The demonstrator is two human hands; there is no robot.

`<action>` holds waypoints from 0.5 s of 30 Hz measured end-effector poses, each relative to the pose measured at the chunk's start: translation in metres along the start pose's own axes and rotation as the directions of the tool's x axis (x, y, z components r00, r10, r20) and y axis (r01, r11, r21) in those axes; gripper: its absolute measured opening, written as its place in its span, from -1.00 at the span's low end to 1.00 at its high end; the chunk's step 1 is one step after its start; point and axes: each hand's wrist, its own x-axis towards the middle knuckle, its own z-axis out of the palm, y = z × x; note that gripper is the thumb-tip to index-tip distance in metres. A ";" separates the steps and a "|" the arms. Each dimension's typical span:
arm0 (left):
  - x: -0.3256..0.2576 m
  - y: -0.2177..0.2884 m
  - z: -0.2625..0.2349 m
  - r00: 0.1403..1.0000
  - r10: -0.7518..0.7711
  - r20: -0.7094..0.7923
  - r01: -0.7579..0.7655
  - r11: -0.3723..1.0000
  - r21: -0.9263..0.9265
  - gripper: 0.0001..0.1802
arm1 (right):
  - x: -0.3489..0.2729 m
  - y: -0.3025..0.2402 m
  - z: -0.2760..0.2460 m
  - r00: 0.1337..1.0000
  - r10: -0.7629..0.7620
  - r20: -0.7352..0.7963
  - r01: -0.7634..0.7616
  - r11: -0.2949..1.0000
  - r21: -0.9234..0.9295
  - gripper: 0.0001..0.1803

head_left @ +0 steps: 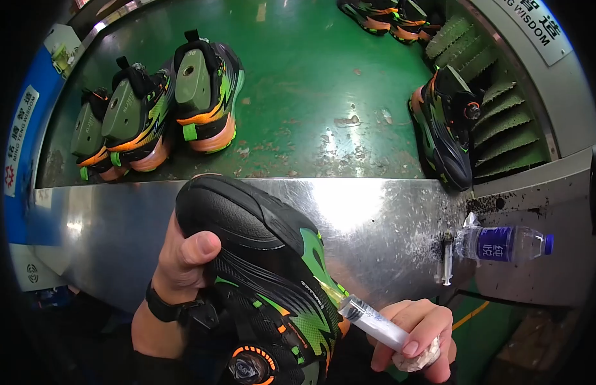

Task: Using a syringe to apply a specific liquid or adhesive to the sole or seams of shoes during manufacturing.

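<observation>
Right hand (416, 333) has its grip pressed together around a clear plastic syringe with white stuff in the barrel (373, 319), with a wad of white cloth tucked under the fingers. The tip of the syringe sits right at the seam where the upper meets the sole of the black, green and orange sneaker with the round dial closure (266, 276). Left hand (182, 260) is clamped on that same sneaker, thumb pressed onto the black sole, sole turned up and away from the person, over the near edge of the shiny steel surface (375, 224).

My take on doing this bit well: keep the left thumb pushing so the shoe doesn't rock, and keep the tip touching the seam rather than floating off it. Squeeze slowly, I'd guess; a blob on that green side panel would be a pain to wipe off, though the cloth is right there for it.

Beyond the sneaker: a spare syringe (447, 260) lies to its right on the steel, next to a clear water bottle with a blue label (503, 244) on its side. Past the sneaker, on the green conveyor belt (310, 83), three matching shoes on olive lasts (157, 106) stand to the left, and another matching shoe (445, 131) lies to the right.
</observation>
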 end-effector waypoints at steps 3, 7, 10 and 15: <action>0.001 0.005 0.004 1.000 -0.011 0.006 0.010 1.000 0.013 -0.10 | 0.003 -0.001 -0.001 1.000 0.009 0.013 -0.008 1.000 -0.013 -0.50; 0.002 0.003 -0.002 1.000 -0.003 0.014 0.002 0.999 0.051 -0.08 | 0.003 0.010 -0.008 0.999 0.035 -0.006 -0.035 0.999 -0.019 -0.50; 0.003 0.003 -0.003 1.000 0.011 0.006 -0.012 0.998 0.060 -0.08 | 0.003 0.010 -0.009 0.999 0.048 -0.017 -0.049 0.998 -0.043 -0.51; 0.004 0.006 0.001 0.998 -0.016 0.055 0.013 0.998 0.053 -0.10 | -0.004 0.000 -0.002 0.990 0.084 -0.116 -0.092 0.993 -0.070 -0.53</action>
